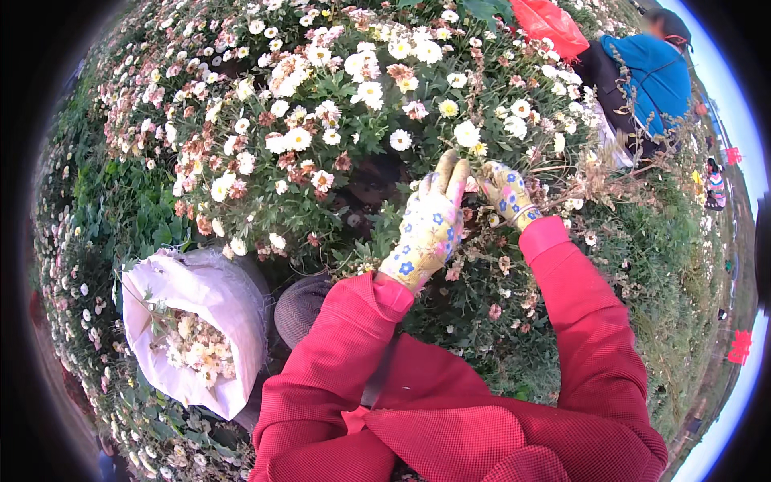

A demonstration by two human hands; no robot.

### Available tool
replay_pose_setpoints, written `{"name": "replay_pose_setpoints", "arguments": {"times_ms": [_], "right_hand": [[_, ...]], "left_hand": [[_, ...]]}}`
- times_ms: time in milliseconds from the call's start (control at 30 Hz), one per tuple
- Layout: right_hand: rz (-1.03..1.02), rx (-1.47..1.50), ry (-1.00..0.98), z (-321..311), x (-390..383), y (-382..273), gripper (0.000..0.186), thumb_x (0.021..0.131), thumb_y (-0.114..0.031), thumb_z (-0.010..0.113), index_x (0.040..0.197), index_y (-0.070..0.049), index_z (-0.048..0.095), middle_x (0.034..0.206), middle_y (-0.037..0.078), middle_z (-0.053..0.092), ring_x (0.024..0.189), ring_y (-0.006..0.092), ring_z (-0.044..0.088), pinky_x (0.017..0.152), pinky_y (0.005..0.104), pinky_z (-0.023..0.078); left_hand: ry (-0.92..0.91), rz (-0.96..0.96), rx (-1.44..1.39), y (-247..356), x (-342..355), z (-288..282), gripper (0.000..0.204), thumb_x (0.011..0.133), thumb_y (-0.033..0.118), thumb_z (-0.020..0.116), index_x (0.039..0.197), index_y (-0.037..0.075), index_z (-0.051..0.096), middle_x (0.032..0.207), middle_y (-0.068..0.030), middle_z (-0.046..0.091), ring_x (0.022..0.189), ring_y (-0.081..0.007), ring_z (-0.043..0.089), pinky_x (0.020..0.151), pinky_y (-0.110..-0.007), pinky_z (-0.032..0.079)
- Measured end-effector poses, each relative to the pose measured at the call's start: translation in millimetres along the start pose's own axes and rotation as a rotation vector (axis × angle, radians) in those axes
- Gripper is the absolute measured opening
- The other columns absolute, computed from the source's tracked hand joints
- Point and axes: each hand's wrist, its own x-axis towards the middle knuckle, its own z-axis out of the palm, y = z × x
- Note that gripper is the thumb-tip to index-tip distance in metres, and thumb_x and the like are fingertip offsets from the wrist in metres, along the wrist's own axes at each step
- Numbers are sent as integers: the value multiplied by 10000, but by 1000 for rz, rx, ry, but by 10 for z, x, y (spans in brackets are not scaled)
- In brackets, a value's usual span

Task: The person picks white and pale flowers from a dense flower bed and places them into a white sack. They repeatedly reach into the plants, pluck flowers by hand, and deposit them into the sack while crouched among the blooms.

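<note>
My left hand (426,229), in a yellow glove with blue and pink flowers, reaches into the chrysanthemum plants (321,217). Its fingers stretch upward, and its thumb is mostly hidden. Just to its right, my right hand (509,193) wears a matching glove. The fingers there are curled in toward the stems; what they hold, if anything, is too small to make out. Around both hands are white blossoms (466,133) and browned, faded heads. Left of my knee, a white woven sack (197,285) gapes open, with picked flower heads (201,349) inside.
A person in a blue top (654,76) bends among the plants at the far right, beside a red bag (551,28). Dense flowering rows spread ahead and to the left. Dry brown stalks (598,189) lean right of my right hand.
</note>
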Motion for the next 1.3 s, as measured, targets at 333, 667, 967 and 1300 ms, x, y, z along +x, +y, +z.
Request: {"name": "replay_pose_setpoints", "arguments": {"times_ms": [333, 667, 967, 1300], "right_hand": [[-28, 81, -251, -377, -513, -735, 236, 798, -145, 642, 1007, -41, 606, 905, 182, 644, 867, 349, 632, 756, 400, 505], [432, 169, 61, -257, -154, 701, 384, 851, -77, 551, 1234, -55, 528, 957, 107, 643, 788, 160, 656, 675, 303, 541], [388, 37, -57, 193, 392, 522, 512, 769, -154, 660, 1250, -51, 517, 1122, 189, 634, 1001, 367, 618, 832, 414, 500], [313, 114, 38, -252, -27, -343, 223, 899, -209, 578, 1019, -24, 608, 805, 97, 666, 593, 246, 625, 550, 311, 494]], "left_hand": [[-215, -10, -86, -378, -110, 691, 214, 835, 98, 561, 1041, 62, 515, 932, -181, 592, 894, -391, 591, 727, -446, 488], [-641, -178, -41, -73, -299, 665, 211, 948, 168, 429, 1000, 3, 550, 876, -197, 649, 795, -387, 643, 682, -462, 516], [-496, -99, 53, -155, -396, 680, 172, 907, 79, 442, 1017, -8, 542, 869, -190, 650, 774, -365, 653, 655, -443, 522], [-546, -172, 48, -257, -477, 556, 261, 820, 111, 604, 1055, 7, 559, 856, -127, 662, 804, -321, 670, 667, -410, 530]]}}
